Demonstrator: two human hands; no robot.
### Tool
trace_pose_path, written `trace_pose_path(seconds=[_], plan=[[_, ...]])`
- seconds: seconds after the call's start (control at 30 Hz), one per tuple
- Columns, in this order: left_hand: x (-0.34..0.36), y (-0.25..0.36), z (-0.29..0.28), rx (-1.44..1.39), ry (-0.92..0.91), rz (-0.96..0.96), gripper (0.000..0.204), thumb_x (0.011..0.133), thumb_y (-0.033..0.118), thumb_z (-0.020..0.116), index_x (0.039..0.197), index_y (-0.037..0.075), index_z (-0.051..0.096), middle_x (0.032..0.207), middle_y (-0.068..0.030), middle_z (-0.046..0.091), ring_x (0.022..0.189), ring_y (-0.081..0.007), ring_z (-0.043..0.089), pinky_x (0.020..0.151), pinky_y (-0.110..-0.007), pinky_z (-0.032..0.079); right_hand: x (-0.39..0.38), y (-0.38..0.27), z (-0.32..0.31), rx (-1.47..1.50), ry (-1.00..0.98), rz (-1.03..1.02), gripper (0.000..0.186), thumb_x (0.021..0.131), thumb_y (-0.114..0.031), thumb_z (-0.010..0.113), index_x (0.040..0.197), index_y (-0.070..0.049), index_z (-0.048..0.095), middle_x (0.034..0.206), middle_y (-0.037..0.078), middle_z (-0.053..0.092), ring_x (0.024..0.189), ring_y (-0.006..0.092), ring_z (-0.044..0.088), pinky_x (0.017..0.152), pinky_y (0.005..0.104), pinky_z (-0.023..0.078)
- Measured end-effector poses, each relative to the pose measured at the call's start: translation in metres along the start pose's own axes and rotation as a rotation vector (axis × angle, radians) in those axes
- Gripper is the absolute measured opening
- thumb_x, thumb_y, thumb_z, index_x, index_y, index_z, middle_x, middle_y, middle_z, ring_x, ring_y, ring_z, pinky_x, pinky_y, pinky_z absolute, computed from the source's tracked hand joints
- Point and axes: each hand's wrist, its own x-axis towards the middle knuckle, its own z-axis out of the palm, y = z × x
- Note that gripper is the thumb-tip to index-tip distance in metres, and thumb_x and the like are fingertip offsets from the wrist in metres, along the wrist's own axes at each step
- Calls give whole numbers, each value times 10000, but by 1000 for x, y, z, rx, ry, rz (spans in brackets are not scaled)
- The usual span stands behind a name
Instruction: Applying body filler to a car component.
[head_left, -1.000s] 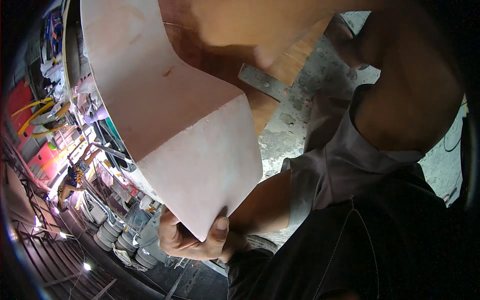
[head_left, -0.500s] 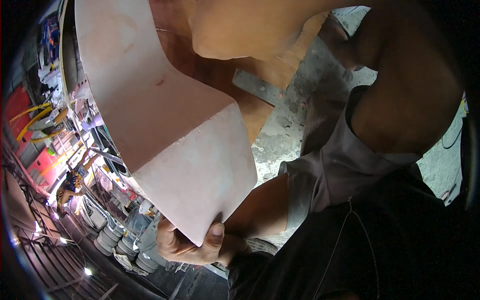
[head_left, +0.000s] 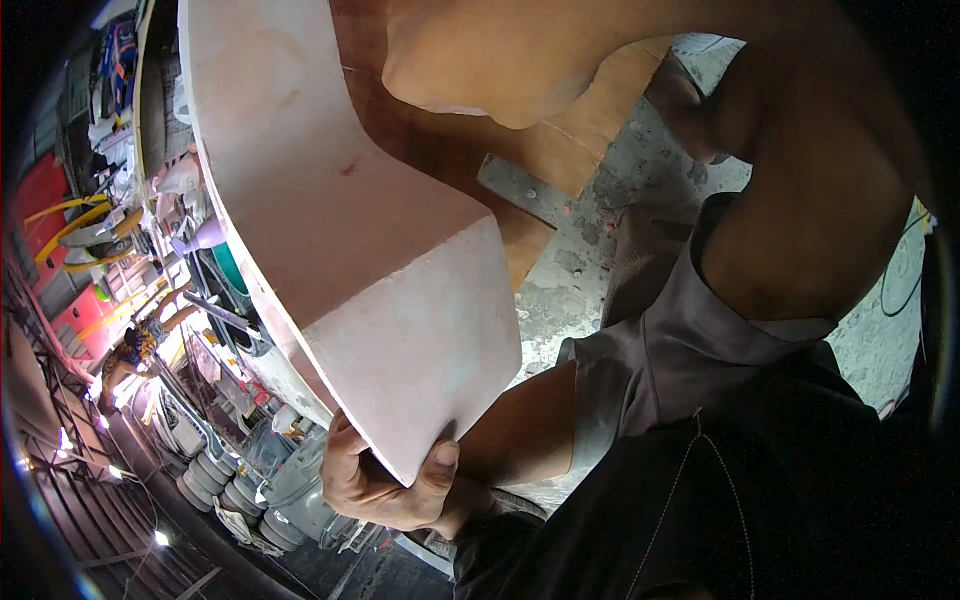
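Note:
A large pale pink, smooth panel [head_left: 420, 350] with a sharp crease across it stretches from the top of the view down to a pointed corner. My left hand [head_left: 390, 490] grips that lower corner, its thumb on the near face and its fingers curled behind the edge. The fingers are partly hidden by the panel. A bare, rounded limb crosses the top of the view beside the panel. No fingers show on it, and my right hand cannot be made out.
A brown cardboard sheet [head_left: 590, 140] and a flat grey strip [head_left: 515, 190] lie on the stained concrete floor [head_left: 570, 280]. Beyond the panel's left edge are clutter, yellow hoses [head_left: 75, 235], stacked grey round items [head_left: 205, 480] and another person [head_left: 140, 345]. My bent legs are close on the right.
The panel has shifted slightly right in the view, and its left edge now shows more. My left hand keeps its grip on the corner and sits slightly further right.

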Motion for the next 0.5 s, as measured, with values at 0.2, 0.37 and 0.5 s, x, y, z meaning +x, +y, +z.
trace_pose_path(seconds=[0.2,0.37,0.5], plan=[[0,-16,-4,-27,40,-18,530,624,287,928,944,-37,655,877,-207,695,814,-276,694,773,-360,530,21,-5,-6,-21,-49,-14,442,773,-134,677,1201,-48,611,1177,152,601,1134,333,562,963,444,443],[5,-6,-2,-1,16,26,527,623,279,927,946,-35,654,884,-209,694,811,-274,692,774,-363,530,11,6,2,9,-11,-16,438,772,-133,677,1197,-47,612,1177,152,602,1135,332,562,963,444,443],[5,-3,-2,-25,28,-28,517,620,296,921,923,-32,660,879,-204,694,796,-272,689,779,-369,531,14,5,5,15,-28,-23,436,772,-132,677,1195,-47,613,1177,152,602,1136,332,562,964,444,443]])
